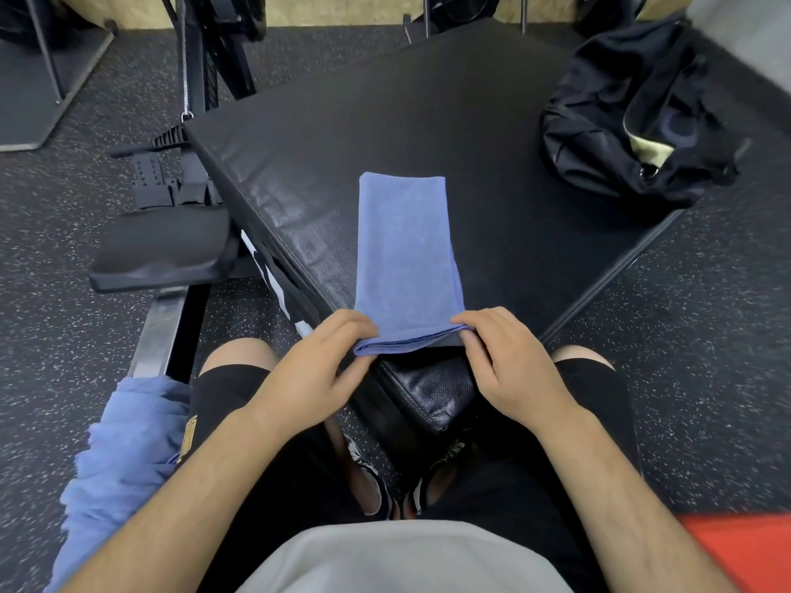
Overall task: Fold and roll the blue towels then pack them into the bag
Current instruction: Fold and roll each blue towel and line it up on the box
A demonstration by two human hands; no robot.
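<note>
A blue towel (406, 250), folded into a long narrow strip, lies on the black padded platform (492, 122) and runs away from me. My left hand (319, 370) pinches the strip's near left corner. My right hand (509, 361) pinches the near right corner at the platform's front corner. A black duffel bag (633, 122) sits unzipped at the platform's far right, with something pale showing inside. A heap of more blue towels (115, 455) lies crumpled beside my left thigh.
A black bench pad (158, 254) on a metal frame stands left of the platform. Gym machine frames (214, 49) rise at the back. Speckled rubber floor (706, 336) surrounds everything. A red pad (744, 549) shows at the lower right.
</note>
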